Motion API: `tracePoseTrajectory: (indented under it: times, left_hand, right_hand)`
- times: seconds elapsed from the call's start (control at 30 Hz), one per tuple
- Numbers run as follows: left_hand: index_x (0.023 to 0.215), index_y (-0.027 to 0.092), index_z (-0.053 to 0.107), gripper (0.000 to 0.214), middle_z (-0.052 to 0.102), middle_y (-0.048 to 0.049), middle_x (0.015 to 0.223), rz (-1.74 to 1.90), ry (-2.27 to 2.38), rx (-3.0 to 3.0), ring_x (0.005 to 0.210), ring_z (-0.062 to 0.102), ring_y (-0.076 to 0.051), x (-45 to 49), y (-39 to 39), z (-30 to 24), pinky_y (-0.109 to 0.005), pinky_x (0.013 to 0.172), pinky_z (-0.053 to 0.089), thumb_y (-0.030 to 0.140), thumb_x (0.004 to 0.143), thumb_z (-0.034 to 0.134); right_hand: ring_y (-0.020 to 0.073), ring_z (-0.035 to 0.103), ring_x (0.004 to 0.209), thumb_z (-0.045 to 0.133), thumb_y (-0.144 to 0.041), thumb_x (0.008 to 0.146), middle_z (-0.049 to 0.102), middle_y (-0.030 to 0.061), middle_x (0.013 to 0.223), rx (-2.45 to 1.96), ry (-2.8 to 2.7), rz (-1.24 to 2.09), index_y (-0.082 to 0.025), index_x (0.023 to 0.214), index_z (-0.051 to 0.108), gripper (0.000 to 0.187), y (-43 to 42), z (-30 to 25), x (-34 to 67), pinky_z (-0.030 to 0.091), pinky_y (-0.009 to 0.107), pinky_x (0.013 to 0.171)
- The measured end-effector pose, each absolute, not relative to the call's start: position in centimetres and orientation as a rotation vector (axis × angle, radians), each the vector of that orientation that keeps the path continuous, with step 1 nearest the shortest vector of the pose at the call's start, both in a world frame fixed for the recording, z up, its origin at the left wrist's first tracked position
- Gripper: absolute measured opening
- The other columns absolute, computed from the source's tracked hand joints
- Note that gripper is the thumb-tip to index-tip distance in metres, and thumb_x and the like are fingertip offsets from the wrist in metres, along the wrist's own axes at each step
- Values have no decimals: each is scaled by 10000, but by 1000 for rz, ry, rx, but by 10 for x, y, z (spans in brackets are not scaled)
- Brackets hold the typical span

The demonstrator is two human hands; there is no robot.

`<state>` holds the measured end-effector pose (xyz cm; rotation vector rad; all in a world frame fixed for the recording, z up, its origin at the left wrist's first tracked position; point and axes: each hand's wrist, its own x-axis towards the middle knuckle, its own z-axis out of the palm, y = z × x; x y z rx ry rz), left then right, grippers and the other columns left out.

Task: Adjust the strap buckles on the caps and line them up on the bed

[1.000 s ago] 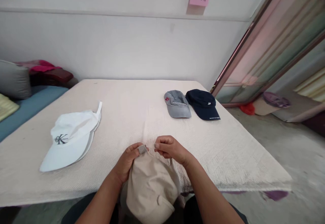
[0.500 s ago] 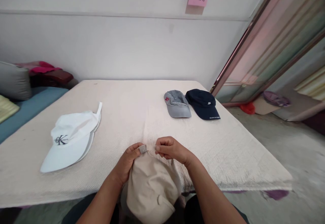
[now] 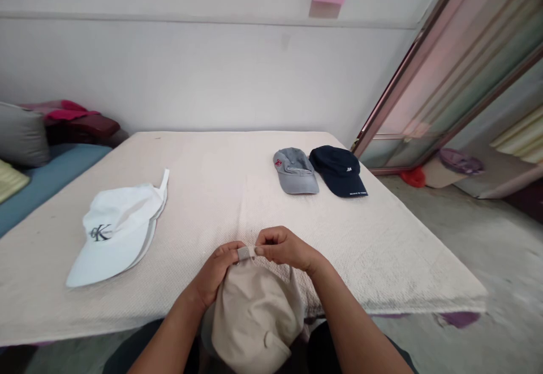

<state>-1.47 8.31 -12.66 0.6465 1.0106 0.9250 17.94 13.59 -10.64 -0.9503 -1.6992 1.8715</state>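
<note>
A beige baseball cap (image 3: pixel 254 314) hangs at the table's front edge, its back opening toward the table. My left hand (image 3: pixel 218 272) is closed on the left side of that opening, by a small grey strap end (image 3: pixel 245 253). Just to the right, my right hand (image 3: pixel 286 249) pinches the strap near its grey end, with the thumb and forefinger together. The fingertips of both hands are close to each other. The cap's brim is mostly hidden underneath.
White caps (image 3: pixel 116 232), stacked, lie on the left of the cloth-covered table (image 3: pixel 203 193). A grey cap (image 3: pixel 296 171) and a navy cap (image 3: pixel 338 171) sit side by side at the back right. A white wall (image 3: pixel 190 74) rises behind; a glass sliding door (image 3: pixel 428 85) stands at right.
My right hand has moved slightly left, closing the gap to the grey strap end. The strap end now lies flatter between both hands. The view has shifted a little.
</note>
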Motion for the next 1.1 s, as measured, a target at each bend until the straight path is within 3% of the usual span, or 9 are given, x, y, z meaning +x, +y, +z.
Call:
tracePoseTrajectory:
  times: [0.13, 0.63, 0.9, 1.1]
  left_hand:
    - [747, 143, 665, 124, 578, 7, 638, 957, 1018, 710, 571, 479, -108, -15, 82, -125, -209, 554, 388, 253, 697, 636]
    - [764, 154, 625, 177, 586, 24, 636, 882, 932, 668, 523, 488, -67, -15, 80, -125, -176, 517, 347, 213, 665, 759]
    - [760, 160, 622, 142, 553, 39, 592, 872, 941, 663, 500, 458, -60, -14, 79, -123, -172, 497, 328, 263, 735, 716]
    - [785, 156, 643, 154, 589, 24, 639, 908, 961, 663, 544, 488, -74, -15, 80, -129, -180, 531, 352, 249, 706, 736]
  right_hand:
    - [54, 370, 479, 662, -301, 764, 470, -56, 582, -930, -1646, 1880, -173, 839, 621, 154, 135, -106, 179, 262, 173, 407]
    - [48, 336, 441, 637, -236, 740, 434, -66, 513, -971, -1615, 1919, -167, 710, 593, 87, 134, -105, 178, 235, 178, 397]
    - [44, 333, 434, 647, -232, 734, 443, -67, 521, -926, -1578, 1984, -164, 721, 599, 84, 133, -104, 180, 226, 178, 390]
    - [31, 308, 423, 672, -252, 732, 442, -75, 542, -892, -1458, 2034, -167, 772, 602, 117, 131, -104, 176, 207, 176, 392]
